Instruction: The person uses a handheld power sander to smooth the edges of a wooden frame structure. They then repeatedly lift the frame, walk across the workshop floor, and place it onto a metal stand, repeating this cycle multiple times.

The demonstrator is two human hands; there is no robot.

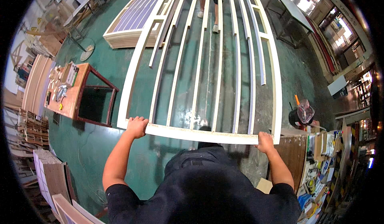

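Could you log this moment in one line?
left hand: grips white slatted rectangular frame; right hand: grips same frame; frame: above green floor

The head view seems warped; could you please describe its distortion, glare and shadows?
Head view: fisheye distortion bows the near rail of the long white slatted wooden frame; head view: glare whitens parts of the bright, multi-paned opening at upper right; head view: soft shadows fall on the smooth green floor.
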